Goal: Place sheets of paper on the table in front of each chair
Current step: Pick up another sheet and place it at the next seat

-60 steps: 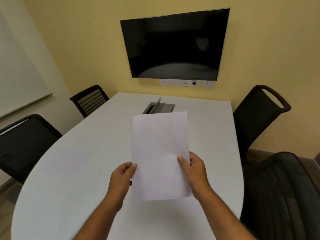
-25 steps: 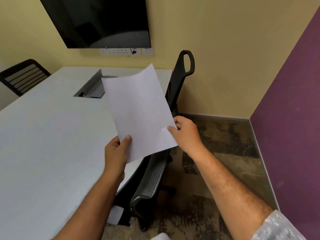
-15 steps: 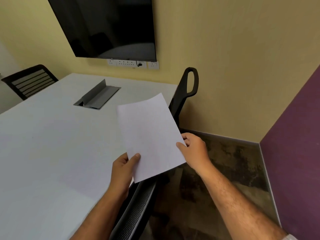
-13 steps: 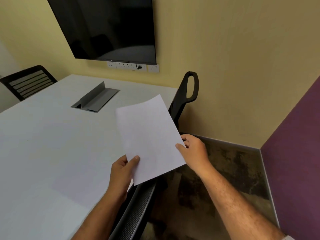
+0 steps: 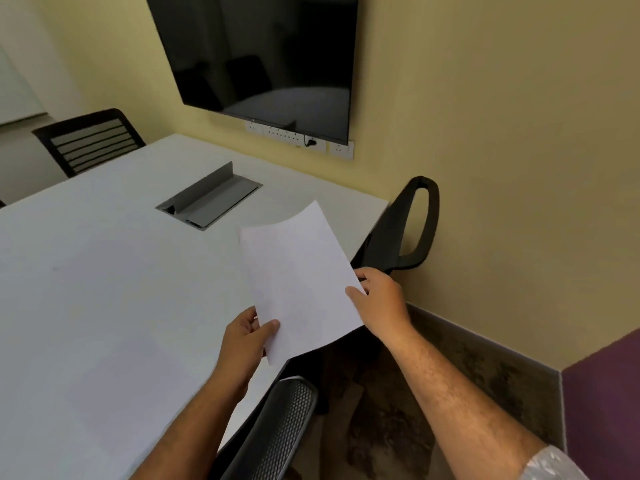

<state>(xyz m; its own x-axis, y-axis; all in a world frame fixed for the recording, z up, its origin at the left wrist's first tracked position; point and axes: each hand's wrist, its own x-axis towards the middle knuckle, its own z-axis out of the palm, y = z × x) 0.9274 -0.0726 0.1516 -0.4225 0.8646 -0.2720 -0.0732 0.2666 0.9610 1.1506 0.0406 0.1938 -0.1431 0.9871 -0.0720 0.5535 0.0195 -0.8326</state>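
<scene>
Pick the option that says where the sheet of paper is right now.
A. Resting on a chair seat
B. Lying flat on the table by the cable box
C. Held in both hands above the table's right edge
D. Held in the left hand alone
C: the sheet of paper is gripped by the left hand at its lower corner and the right hand at its side edge, above the table edge.
</scene>
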